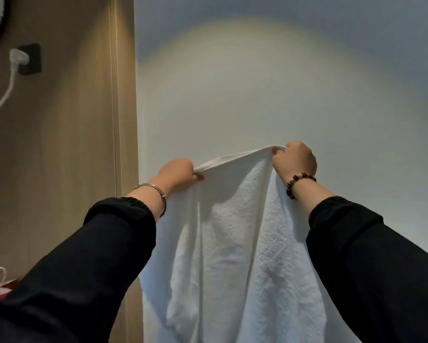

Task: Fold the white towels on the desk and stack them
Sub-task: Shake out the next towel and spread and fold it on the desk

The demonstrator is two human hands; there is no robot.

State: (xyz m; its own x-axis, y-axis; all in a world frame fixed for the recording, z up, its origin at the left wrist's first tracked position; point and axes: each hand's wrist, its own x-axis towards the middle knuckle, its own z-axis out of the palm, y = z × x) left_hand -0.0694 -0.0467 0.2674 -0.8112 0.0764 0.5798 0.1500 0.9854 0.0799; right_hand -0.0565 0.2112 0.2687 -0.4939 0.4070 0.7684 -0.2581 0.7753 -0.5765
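The left hand (180,173) is closed over one upper corner of the white towel (237,243), its fingers curled round the hem. The right hand (294,162), held a little higher, grips the other upper corner, fingers bent into a fist round a small bunch of cloth. Between the two hands the top edge runs as a flat, smooth hem band, slightly slack and sloping up toward the right hand.

A thin metal bangle (156,194) circles the left wrist. A bracelet of round brown and pale beads (299,181) sits on the right wrist. Both forearms are covered by black sleeves (113,243) with gathered elastic cuffs.

The towel hangs in the air in front of the person, raised before the wall, and drops out of the bottom of the view. Its cloth is thick terry with a nubby, looped pile. It falls in long, soft vertical folds, with a deeper crease below the left hand, and its sides pass behind the forearms.

Behind it stands a plain pale wall (257,82), smooth and matt, with a round patch of warm light on it. To the left is a tan wood-grain panel (71,144) with a straight vertical seam. On the panel a dark square socket (34,53) holds a white plug (19,58), and its white cable (4,95) curves down and off the left edge.
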